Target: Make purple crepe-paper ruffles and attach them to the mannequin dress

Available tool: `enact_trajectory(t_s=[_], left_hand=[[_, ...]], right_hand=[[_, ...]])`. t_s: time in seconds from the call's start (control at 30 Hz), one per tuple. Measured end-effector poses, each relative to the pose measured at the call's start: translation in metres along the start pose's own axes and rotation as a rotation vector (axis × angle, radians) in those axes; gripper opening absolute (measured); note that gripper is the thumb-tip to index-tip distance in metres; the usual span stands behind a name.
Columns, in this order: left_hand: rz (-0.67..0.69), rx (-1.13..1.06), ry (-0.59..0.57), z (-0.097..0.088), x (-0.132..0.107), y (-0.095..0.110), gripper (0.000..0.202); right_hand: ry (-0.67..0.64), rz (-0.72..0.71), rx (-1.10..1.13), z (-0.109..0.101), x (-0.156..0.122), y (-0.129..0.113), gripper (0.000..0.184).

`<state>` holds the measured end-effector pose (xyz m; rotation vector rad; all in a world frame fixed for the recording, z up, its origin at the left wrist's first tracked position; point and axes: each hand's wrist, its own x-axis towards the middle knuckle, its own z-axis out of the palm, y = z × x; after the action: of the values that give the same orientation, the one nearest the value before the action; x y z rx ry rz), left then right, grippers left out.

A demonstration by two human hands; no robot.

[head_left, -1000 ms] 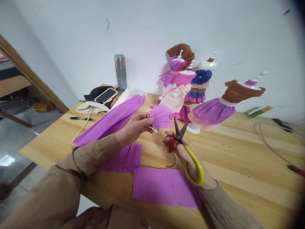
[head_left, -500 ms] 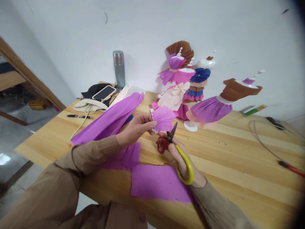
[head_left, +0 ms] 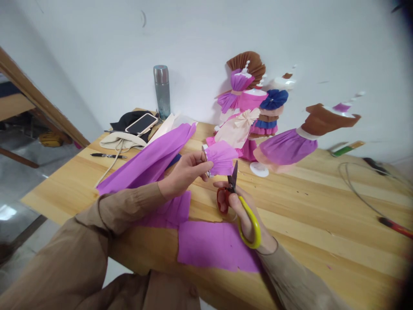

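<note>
Between thumb and fingers, my left hand pinches a small gathered piece of purple crepe paper; its folds fan out to the right. A pale edge of something shows beside my fingertips, but its kind is hidden. My right hand holds scissors with one yellow and one red handle loop. Their dark blades point up, slightly parted, at the lower right edge of the gathered paper. Below my hands a flat purple crepe paper sheet lies at the table's front edge. A longer purple crepe paper strip stretches under my left arm.
Several miniature paper dresses on stands, one with a brown top, stand along the wall. A flask, phone, cloth bag and pen are at the left. A cable with a red handle lies at the right.
The scissors have shifted slightly and their blades are closer together. My left hand keeps its pinch on the gathered paper. The view has moved a little.
</note>
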<state>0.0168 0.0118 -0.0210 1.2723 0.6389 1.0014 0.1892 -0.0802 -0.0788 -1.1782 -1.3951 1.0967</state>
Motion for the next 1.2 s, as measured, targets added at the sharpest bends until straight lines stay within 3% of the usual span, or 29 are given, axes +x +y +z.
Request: enact_trajectory(t_s=[0.73, 1.2], left_hand=[[-0.052, -0.023, -0.010, 0.001, -0.002, 0.001, 0.035], [-0.077, -0.039, -0.012, -0.001, 0.000, -0.001, 0.034]], right_hand=[[0.087, 0.096, 0.051, 0.008, -0.001, -0.014, 0.059], [0.110, 0.090, -0.042, 0.007, -0.001, -0.007, 0.049]])
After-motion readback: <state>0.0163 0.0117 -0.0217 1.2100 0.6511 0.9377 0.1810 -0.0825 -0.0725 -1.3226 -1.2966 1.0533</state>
